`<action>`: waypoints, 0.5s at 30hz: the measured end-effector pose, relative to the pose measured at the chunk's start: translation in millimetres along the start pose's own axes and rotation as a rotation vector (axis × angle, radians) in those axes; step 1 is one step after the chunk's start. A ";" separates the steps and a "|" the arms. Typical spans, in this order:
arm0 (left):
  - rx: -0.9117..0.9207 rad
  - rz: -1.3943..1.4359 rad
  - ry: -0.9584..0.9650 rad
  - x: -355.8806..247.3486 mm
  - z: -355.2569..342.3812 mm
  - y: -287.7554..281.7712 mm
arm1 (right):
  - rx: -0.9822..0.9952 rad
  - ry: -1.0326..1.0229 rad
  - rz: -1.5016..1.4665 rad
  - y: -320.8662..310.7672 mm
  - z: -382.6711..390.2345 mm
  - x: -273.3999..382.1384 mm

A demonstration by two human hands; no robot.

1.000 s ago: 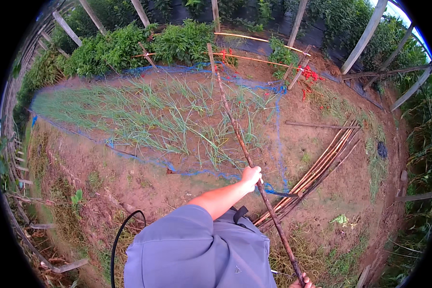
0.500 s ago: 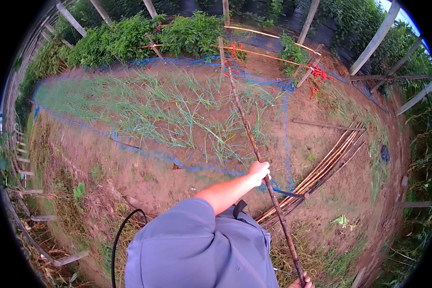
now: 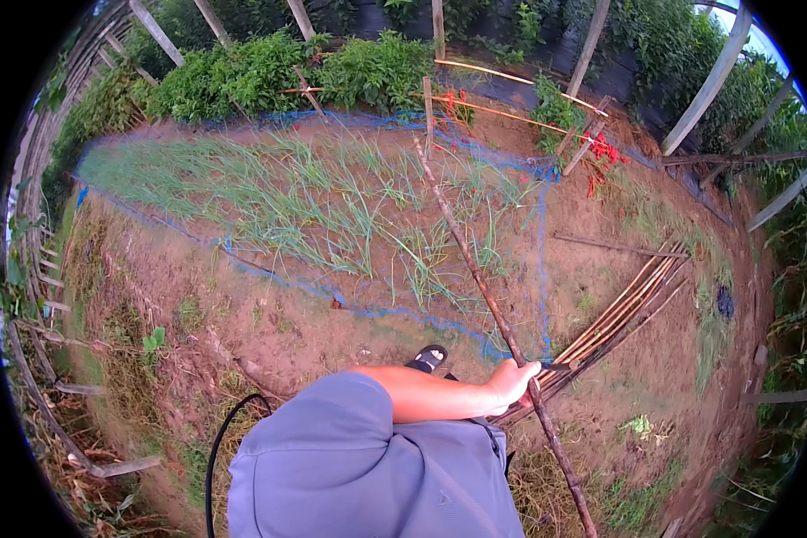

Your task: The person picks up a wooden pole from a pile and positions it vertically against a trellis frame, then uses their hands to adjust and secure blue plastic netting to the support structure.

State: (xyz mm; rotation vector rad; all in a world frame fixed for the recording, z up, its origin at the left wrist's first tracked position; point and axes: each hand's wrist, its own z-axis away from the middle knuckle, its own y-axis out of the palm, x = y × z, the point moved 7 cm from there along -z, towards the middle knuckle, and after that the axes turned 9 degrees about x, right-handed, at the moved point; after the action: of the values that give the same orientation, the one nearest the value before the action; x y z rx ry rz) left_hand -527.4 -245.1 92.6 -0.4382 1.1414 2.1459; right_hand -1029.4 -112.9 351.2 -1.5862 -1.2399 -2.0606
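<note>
Left hand (image 3: 513, 384) wrapped firmly around a long brown stick (image 3: 476, 271), whose far end points toward eleven o'clock; slender poles (image 3: 623, 309) lie at two o'clock, green crop (image 3: 318, 215) at ten.

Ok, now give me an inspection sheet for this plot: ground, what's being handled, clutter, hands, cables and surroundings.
Ground: brown soil with weed patches.
Handled: long stick, slanting beside narrow-leaved plants.
Clutter: pile of thinner sticks on the soil; a dark heap farther right, material unclear.
Left hand: closed around the long stick.
Right hand: not in view.
Cables: black curved line at lower left; hose or cable, cannot tell.
Surroundings: blue netting edging the bed, leafy bushes and leaning posts beyond.
</note>
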 end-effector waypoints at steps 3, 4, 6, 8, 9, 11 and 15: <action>-0.102 0.058 0.152 -18.9 -17.7 -25.6 | -0.004 0.057 -0.061 60.2 29.0 -35.7; -0.098 0.072 0.165 -29.6 -26.3 -29.5 | 0.002 0.048 -0.061 73.9 37.2 -45.7; -0.154 0.002 0.128 -39.4 -51.3 -56.9 | 0.121 0.188 -0.047 96.6 52.1 -85.6; -0.254 -0.018 0.005 -39.6 -72.9 -89.4 | 0.161 0.240 -0.047 110.6 69.9 -117.6; -0.281 -0.060 -0.037 -44.0 -79.5 -106.4 | 0.177 0.260 -0.061 127.0 85.3 -128.9; -0.277 -0.050 0.013 -57.0 -90.6 -134.9 | 0.199 0.265 -0.004 151.6 111.0 -145.5; -0.259 -0.064 -0.007 -68.0 -88.5 -130.8 | 0.195 0.290 -0.011 153.1 114.3 -145.0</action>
State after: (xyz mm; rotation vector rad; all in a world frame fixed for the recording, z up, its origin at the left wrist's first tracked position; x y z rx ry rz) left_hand -389.3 -292.5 1.8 -0.5732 0.8355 2.2449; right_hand -800.3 -160.6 298.3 -1.1518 -1.2964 -2.0171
